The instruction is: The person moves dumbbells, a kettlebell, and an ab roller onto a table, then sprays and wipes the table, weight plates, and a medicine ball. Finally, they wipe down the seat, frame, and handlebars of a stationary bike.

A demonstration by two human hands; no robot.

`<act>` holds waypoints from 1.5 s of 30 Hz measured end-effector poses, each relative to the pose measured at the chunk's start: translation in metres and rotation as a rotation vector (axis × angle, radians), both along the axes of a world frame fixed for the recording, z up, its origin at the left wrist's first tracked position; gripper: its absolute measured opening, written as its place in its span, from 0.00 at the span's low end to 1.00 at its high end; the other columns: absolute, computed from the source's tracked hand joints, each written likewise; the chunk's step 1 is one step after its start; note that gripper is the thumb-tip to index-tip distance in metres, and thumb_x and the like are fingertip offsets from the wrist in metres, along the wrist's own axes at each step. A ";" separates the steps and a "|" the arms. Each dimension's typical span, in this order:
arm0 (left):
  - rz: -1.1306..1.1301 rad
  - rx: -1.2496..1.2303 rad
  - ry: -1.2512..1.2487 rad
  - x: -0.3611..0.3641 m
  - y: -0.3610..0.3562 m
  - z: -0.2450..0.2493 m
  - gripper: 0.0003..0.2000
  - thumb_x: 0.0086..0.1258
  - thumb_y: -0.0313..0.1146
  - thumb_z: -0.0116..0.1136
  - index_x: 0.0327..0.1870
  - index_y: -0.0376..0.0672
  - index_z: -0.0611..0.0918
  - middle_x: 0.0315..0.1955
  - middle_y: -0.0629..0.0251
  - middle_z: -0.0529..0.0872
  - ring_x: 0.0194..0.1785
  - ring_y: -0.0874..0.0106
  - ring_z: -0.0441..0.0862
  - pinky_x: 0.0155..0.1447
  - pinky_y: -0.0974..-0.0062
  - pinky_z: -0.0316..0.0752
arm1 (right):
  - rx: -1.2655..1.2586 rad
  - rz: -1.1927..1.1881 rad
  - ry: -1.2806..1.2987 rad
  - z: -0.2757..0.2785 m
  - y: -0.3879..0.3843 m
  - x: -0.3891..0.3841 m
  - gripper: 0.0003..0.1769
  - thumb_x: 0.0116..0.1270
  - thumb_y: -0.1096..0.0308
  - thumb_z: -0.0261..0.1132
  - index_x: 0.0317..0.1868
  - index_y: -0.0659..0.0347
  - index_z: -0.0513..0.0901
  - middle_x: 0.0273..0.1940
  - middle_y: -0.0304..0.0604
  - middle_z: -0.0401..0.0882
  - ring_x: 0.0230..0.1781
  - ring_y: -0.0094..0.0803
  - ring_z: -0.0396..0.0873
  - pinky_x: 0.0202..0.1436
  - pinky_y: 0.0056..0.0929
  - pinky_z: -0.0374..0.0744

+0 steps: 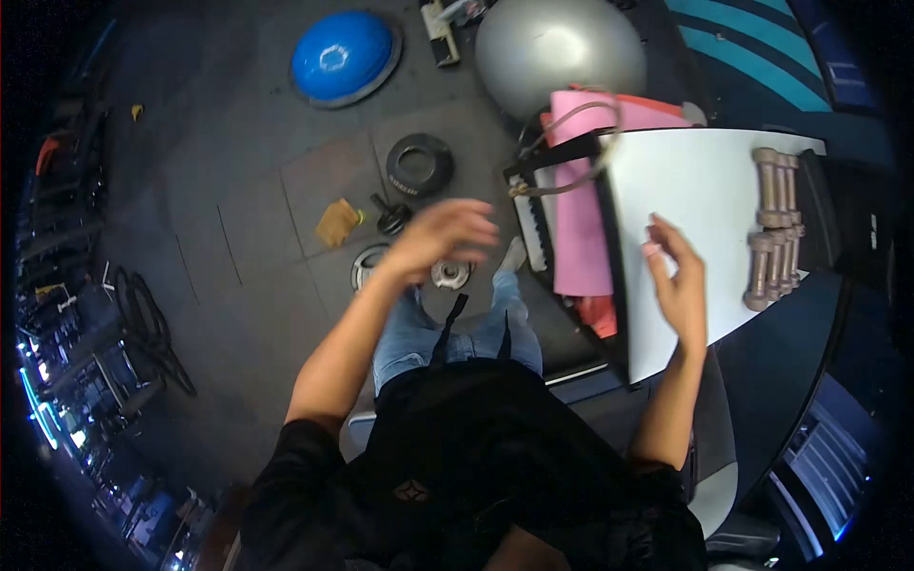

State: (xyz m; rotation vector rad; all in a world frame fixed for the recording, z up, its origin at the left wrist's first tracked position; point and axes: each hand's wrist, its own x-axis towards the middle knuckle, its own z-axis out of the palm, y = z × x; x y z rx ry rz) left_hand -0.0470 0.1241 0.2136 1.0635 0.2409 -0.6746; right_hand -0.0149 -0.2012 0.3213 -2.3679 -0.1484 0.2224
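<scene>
My left hand (445,238) is raised over the floor in front of my lap, its fingers apart and a little blurred, holding nothing. Below and near it lie a black kettlebell (391,217) and round weight plates (451,275). My right hand (676,276) hovers at the white tabletop (705,190), thumb and fingers apart, with nothing in it. Several small dumbbells (769,190) stand in rows at the right side of the white top. Left of that top, pink mats (577,228) and a looped cord (571,187) rest on a dark rack.
A silver exercise ball (562,52) is beyond the mats. On the dark floor are a blue balance dome (341,57), a black ring-shaped weight (419,166), a tan cloth-like piece (336,223) and a black rope (148,324). A screen (828,457) glows at lower right.
</scene>
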 end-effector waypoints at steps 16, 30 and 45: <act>0.228 0.619 0.624 -0.271 0.158 -0.340 0.12 0.67 0.35 0.55 0.48 0.42 0.78 0.35 0.66 0.82 0.39 0.72 0.80 0.41 0.74 0.75 | -0.525 0.225 0.972 -0.511 0.156 -0.206 0.29 0.55 0.50 0.67 0.51 0.60 0.77 0.45 0.48 0.82 0.51 0.44 0.78 0.53 0.38 0.75; 0.038 1.087 0.580 -0.224 0.062 -0.692 0.19 0.56 0.36 0.58 0.48 0.38 0.74 0.36 0.55 0.81 0.41 0.56 0.79 0.54 0.65 0.71 | -0.238 0.112 0.303 -0.800 0.205 -0.159 0.18 0.57 0.69 0.60 0.49 0.61 0.76 0.39 0.53 0.80 0.43 0.53 0.78 0.50 0.44 0.76; 0.684 0.671 0.463 -0.032 0.218 -0.728 0.20 0.63 0.29 0.64 0.54 0.34 0.73 0.40 0.56 0.82 0.46 0.64 0.78 0.56 0.66 0.72 | -0.135 0.181 0.659 -0.749 0.304 -0.115 0.39 0.59 0.30 0.53 0.39 0.63 0.81 0.39 0.60 0.81 0.44 0.56 0.78 0.47 0.49 0.75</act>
